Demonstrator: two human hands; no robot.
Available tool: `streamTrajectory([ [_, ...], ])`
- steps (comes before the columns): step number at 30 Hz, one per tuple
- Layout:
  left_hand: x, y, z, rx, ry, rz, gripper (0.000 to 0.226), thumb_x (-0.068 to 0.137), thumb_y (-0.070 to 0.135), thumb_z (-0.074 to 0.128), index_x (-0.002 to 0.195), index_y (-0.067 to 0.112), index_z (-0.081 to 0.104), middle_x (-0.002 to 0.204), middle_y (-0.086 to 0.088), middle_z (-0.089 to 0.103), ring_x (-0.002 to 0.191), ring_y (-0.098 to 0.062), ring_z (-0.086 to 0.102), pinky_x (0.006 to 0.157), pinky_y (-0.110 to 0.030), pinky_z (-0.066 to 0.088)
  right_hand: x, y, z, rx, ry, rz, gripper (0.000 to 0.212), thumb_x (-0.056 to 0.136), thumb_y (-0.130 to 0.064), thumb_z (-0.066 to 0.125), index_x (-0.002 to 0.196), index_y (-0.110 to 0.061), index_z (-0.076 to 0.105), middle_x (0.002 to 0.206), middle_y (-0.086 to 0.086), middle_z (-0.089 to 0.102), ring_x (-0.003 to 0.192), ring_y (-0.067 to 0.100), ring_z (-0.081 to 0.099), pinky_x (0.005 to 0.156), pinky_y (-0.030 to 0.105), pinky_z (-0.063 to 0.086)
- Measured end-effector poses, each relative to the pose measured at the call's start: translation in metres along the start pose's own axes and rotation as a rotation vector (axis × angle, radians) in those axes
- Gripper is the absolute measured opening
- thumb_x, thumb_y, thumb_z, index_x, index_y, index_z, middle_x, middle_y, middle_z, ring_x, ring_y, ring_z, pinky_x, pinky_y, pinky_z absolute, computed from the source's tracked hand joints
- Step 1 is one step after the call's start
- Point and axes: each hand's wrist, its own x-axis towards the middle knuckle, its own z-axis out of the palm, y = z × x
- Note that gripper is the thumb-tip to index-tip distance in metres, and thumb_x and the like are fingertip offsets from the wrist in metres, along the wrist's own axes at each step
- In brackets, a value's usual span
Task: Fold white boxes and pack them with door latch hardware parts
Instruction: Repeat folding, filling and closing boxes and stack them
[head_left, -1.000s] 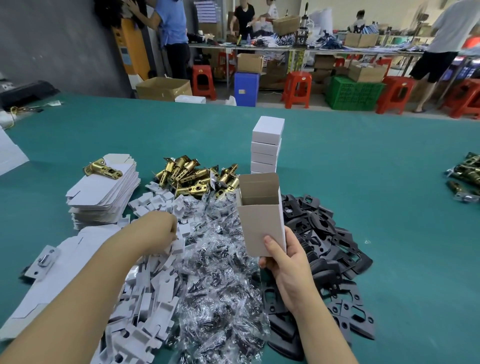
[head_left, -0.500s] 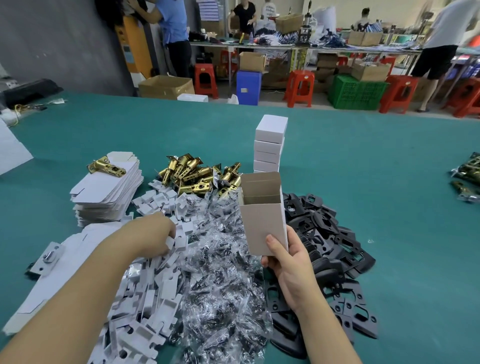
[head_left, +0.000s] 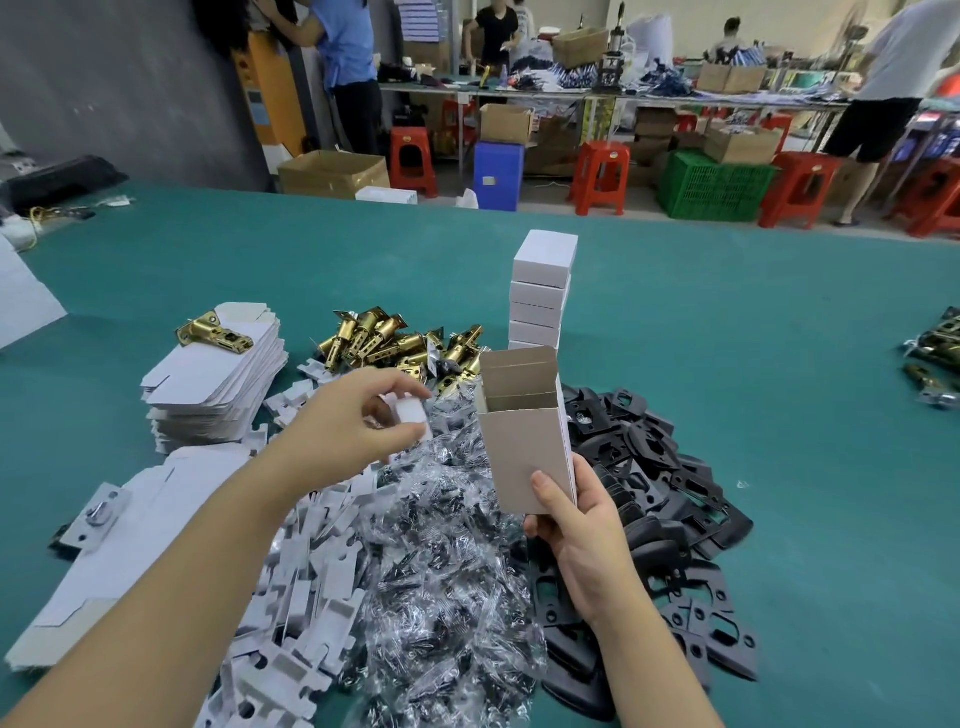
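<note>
My right hand (head_left: 576, 540) holds an upright white box (head_left: 522, 441) by its bottom, its top flaps open. My left hand (head_left: 353, 421) is raised to the left of the box, fingers pinched on a small white cardboard insert (head_left: 411, 413). Below lie a pile of white inserts (head_left: 306, 587), clear bags of screws (head_left: 447, 561) and black plates (head_left: 654, 499). Brass latches (head_left: 395, 340) are heaped behind, next to a stack of closed white boxes (head_left: 543, 291).
A stack of flat unfolded boxes (head_left: 213, 384) with one brass latch (head_left: 210, 332) on top sits at the left. More flat boxes (head_left: 119, 561) lie near the left front. Dark latches (head_left: 935, 353) lie at the right edge of the green table (head_left: 753, 322). People work at benches behind.
My left hand has lifted off the insert pile with one white insert and moved up and right toward the open box. The right hand keeps the box steady.
</note>
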Motion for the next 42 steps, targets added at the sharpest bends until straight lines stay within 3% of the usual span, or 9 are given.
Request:
streamTrajectory([
  [9, -0.005, 0.036, 0.016, -0.366, -0.004, 0.108, 0.038, 0.083, 0.001, 0.080, 0.114, 0.021, 0.072, 0.091, -0.005, 0.078, 0.082, -0.023, 0.077, 0.078, -0.028, 0.062, 0.000, -0.001, 0.000, -0.010, 0.003, -0.004, 0.065, 0.059, -0.061, 0.093, 0.116, -0.038, 0.072, 0.115, 0.003, 0.075, 0.092, 0.015, 0.071, 0.063, 0.022, 0.054],
  [13, -0.005, 0.044, 0.019, -0.365, 0.091, 0.154, 0.033, 0.085, -0.007, 0.075, 0.111, 0.012, 0.072, 0.121, 0.001, 0.071, 0.080, -0.025, 0.077, 0.076, -0.035, 0.064, -0.001, -0.001, 0.000, -0.006, 0.003, -0.004, 0.064, 0.058, -0.061, 0.094, 0.115, -0.038, 0.073, 0.114, 0.002, 0.075, 0.090, 0.014, 0.070, 0.062, 0.022, 0.054],
  [18, -0.004, 0.052, 0.022, -0.351, 0.111, 0.196, 0.026, 0.085, 0.003, 0.079, 0.104, 0.019, 0.070, 0.096, -0.004, 0.074, 0.072, -0.026, 0.076, 0.070, -0.038, 0.064, -0.001, -0.001, 0.000, -0.017, -0.002, -0.005, 0.064, 0.060, -0.060, 0.093, 0.116, -0.039, 0.072, 0.115, 0.002, 0.075, 0.089, 0.013, 0.068, 0.063, 0.023, 0.053],
  [25, 0.008, 0.061, 0.032, 0.098, 0.209, 0.351, 0.012, 0.095, 0.028, 0.069, 0.104, 0.021, 0.075, 0.072, 0.002, 0.071, 0.050, -0.004, 0.064, 0.052, -0.023, 0.054, -0.001, 0.000, -0.001, -0.061, -0.007, -0.005, 0.052, 0.071, -0.051, 0.087, 0.119, -0.038, 0.071, 0.112, 0.000, 0.074, 0.091, 0.011, 0.068, 0.065, 0.022, 0.053],
  [29, 0.016, 0.073, 0.033, 0.397, 0.056, 0.307, 0.033, 0.104, 0.013, 0.053, 0.134, 0.021, 0.066, 0.108, 0.001, 0.077, 0.059, 0.008, 0.054, 0.056, -0.008, 0.041, -0.002, 0.000, -0.001, -0.077, -0.024, -0.002, 0.048, 0.074, -0.049, 0.085, 0.119, -0.038, 0.070, 0.110, -0.001, 0.074, 0.090, 0.010, 0.067, 0.066, 0.022, 0.052],
  [33, 0.019, 0.082, 0.031, 0.562, -0.077, 0.235, 0.052, 0.103, 0.001, 0.045, 0.145, 0.030, 0.054, 0.124, 0.000, 0.071, 0.079, -0.011, 0.062, 0.068, -0.025, 0.053, -0.001, 0.000, -0.001, -0.068, -0.021, -0.009, 0.050, 0.074, -0.050, 0.086, 0.120, -0.038, 0.070, 0.109, -0.002, 0.074, 0.088, 0.009, 0.067, 0.064, 0.022, 0.052],
  [36, 0.023, 0.083, 0.030, 0.566, -0.083, 0.228, 0.034, 0.106, 0.015, 0.048, 0.135, 0.028, 0.058, 0.110, -0.001, 0.074, 0.072, -0.013, 0.062, 0.066, -0.026, 0.053, -0.001, 0.001, -0.001, -0.089, -0.031, -0.013, 0.045, 0.078, -0.047, 0.082, 0.120, -0.037, 0.070, 0.108, -0.002, 0.073, 0.089, 0.009, 0.066, 0.064, 0.023, 0.052],
  [39, 0.026, 0.081, 0.030, 0.521, -0.087, 0.204, 0.011, 0.104, 0.025, 0.055, 0.114, 0.022, 0.057, 0.097, -0.001, 0.074, 0.083, -0.020, 0.066, 0.078, -0.042, 0.055, -0.002, 0.001, -0.001, -0.110, -0.045, -0.013, 0.044, 0.079, -0.047, 0.081, 0.121, -0.037, 0.070, 0.109, -0.002, 0.074, 0.089, 0.009, 0.066, 0.066, 0.023, 0.052],
  [42, 0.027, 0.080, 0.032, 0.499, -0.081, 0.240, 0.004, 0.098, 0.023, 0.064, 0.102, 0.021, 0.065, 0.091, 0.008, 0.071, 0.085, -0.015, 0.063, 0.079, -0.036, 0.053, -0.002, 0.000, 0.000, -0.113, -0.049, -0.014, 0.043, 0.080, -0.044, 0.080, 0.121, -0.036, 0.070, 0.109, -0.001, 0.074, 0.090, 0.010, 0.066, 0.065, 0.023, 0.052],
])
